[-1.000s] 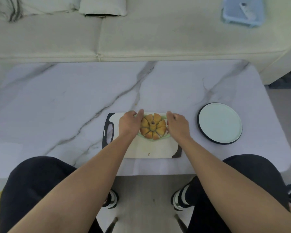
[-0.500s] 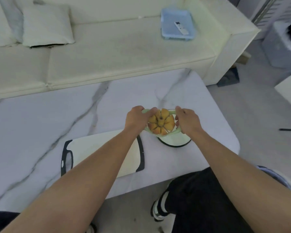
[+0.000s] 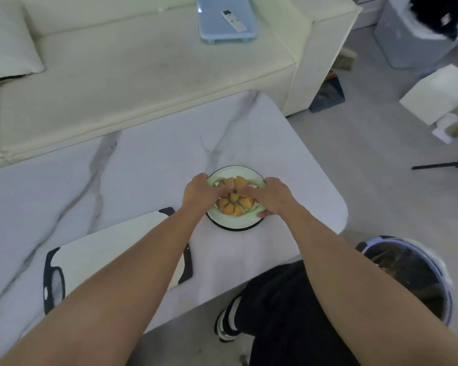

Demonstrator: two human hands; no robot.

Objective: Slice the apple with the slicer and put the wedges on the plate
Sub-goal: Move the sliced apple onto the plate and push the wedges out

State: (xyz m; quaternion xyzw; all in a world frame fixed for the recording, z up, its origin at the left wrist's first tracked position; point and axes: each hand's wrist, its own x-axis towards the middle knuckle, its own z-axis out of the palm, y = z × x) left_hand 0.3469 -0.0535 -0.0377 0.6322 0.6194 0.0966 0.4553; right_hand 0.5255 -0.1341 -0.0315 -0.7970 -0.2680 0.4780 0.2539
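The pale green apple slicer (image 3: 257, 184) sits over the round, dark-rimmed plate (image 3: 236, 226) near the table's right end. Orange-yellow apple wedges (image 3: 233, 207) and the core fill its ring. My left hand (image 3: 200, 192) grips the slicer's left side, its thumb reaching over the wedges. On the right side, my right hand (image 3: 271, 195) holds the slicer, with fingers pressing on the wedges near the core. The plate's middle is hidden under the slicer and apple.
The white cutting board with black ends (image 3: 111, 249) lies on the marble table (image 3: 143, 167) to the left, partly under my left forearm. Behind the table stands a cream sofa (image 3: 143, 62) with a blue tray (image 3: 226, 19). A bin (image 3: 413, 276) stands at the right by my knee.
Both hands carried the slicer with the cut apple from the cutting board rightward to over the plate. My fingers now press on the wedges. The view has swung right.
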